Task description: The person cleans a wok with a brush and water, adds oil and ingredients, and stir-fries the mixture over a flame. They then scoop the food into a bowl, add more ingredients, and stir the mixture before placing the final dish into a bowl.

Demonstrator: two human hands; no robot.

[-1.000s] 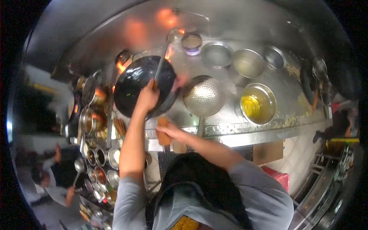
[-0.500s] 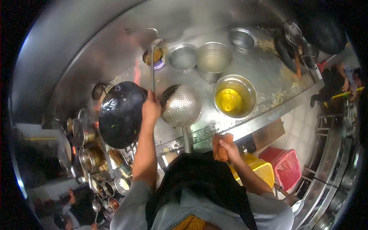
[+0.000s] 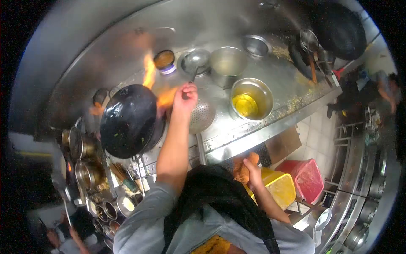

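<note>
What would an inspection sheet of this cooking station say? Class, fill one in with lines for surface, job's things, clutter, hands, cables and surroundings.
Surface: steel counter, scattered with food scraps along its front edge.
Job's things: black wok with flames at its rim; ladle lying in a steel bowl; orange cloth.
Clutter: perforated strainer, pot of yellow oil, empty steel pot, small tub, seasoning bowls at lower left.
Hands: left hand grips the ladle's handle above the strainer; right hand holds the cloth below the counter's edge.
Cables: nothing seen.
Surroundings: red crate, yellow crate, second wok, other people at the edges.
</note>
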